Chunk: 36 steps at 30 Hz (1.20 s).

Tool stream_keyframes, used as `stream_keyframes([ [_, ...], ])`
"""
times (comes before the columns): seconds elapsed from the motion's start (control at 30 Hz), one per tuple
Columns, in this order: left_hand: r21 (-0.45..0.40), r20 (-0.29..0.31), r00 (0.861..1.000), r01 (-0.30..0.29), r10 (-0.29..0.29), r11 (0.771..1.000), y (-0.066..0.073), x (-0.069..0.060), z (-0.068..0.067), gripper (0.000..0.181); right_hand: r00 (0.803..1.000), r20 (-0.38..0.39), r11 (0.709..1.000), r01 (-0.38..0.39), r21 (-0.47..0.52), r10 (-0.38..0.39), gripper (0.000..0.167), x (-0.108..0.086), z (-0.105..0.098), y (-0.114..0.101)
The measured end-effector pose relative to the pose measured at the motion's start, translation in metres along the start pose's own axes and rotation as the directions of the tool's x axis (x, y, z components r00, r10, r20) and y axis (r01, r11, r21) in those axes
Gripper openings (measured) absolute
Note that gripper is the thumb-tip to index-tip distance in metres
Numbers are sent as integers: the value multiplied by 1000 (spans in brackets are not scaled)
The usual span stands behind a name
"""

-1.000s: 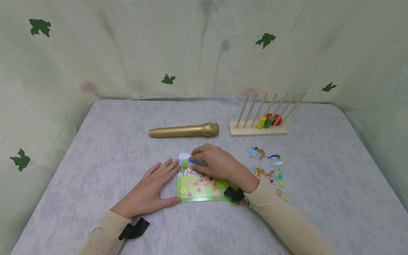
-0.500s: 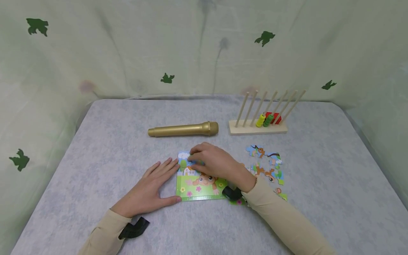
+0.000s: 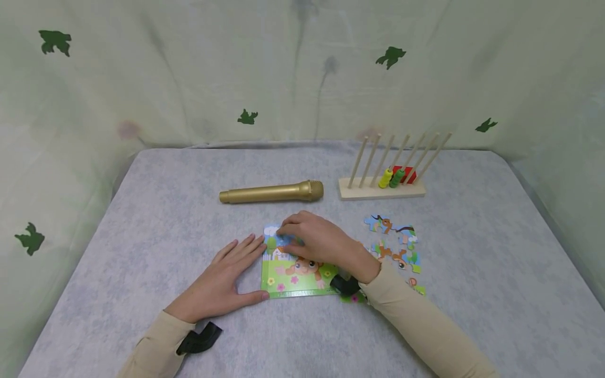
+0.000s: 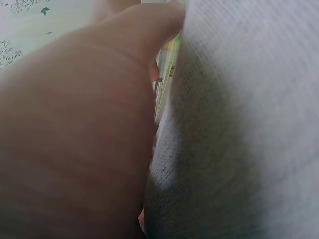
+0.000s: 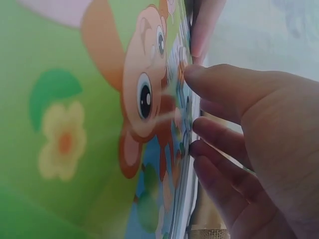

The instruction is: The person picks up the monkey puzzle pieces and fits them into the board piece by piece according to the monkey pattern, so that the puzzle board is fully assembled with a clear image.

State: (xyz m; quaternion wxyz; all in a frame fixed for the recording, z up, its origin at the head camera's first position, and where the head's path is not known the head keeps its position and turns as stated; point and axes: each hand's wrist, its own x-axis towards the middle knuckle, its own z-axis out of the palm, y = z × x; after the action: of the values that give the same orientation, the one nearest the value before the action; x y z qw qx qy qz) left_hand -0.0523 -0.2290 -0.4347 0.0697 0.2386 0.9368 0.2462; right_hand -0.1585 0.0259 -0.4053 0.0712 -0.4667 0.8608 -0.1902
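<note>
1. Touching the left edge of the monkey puzzle board [image 3: 302, 289], rested the left hand [image 3: 231, 275] flat on the table [image 3: 151, 220], with fingers spread wide and thumb stuck out by the bottom corner.
2. Bent the right hand [image 3: 323, 240] over the top part of the board, with thumb and fingertips touching the picture there. Could not tell if pinching a small bit or just pressing.
3. Found the board lying flat in front, between both hands, with a big-eyed monkey and flowers on it.
4. Saw loose jigsaw pieces [image 3: 400, 260] just right of the board, partly hidden by the right sleeve [image 3: 420, 323].
5. Spotted a gold microphone [image 3: 271, 193] lying behind the board, farther back.
6. Noticed a wooden peg stand [image 3: 383, 193] to its right, with yellow beads [image 3: 385, 179] and green beads [image 3: 397, 178].
7. Saw green bird shapes [image 3: 390, 56] on the pale cloth [image 3: 189, 52] behind.
</note>
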Motion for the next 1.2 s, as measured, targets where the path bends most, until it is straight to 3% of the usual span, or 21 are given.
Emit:
stream_keyframes([
  [0.3,5,4,1000,12,-12,1000,1,1,0,101,998,-11,998,-54,36,55,47,-10,-7,3],
  [0.57,17,27,999,35,-35,999,2,2,-1,102,998,-55,999,-35,35,37,48,-22,-13,7],
  [0.8,20,8,1000,29,-29,999,1,2,0,102,997,-71,998,-40,54,44,51,-33,-19,9],
  [1.2,11,4,1000,22,-22,1000,2,2,1,101,987,-128,995,-89,52,95,44,-54,-26,12],
])
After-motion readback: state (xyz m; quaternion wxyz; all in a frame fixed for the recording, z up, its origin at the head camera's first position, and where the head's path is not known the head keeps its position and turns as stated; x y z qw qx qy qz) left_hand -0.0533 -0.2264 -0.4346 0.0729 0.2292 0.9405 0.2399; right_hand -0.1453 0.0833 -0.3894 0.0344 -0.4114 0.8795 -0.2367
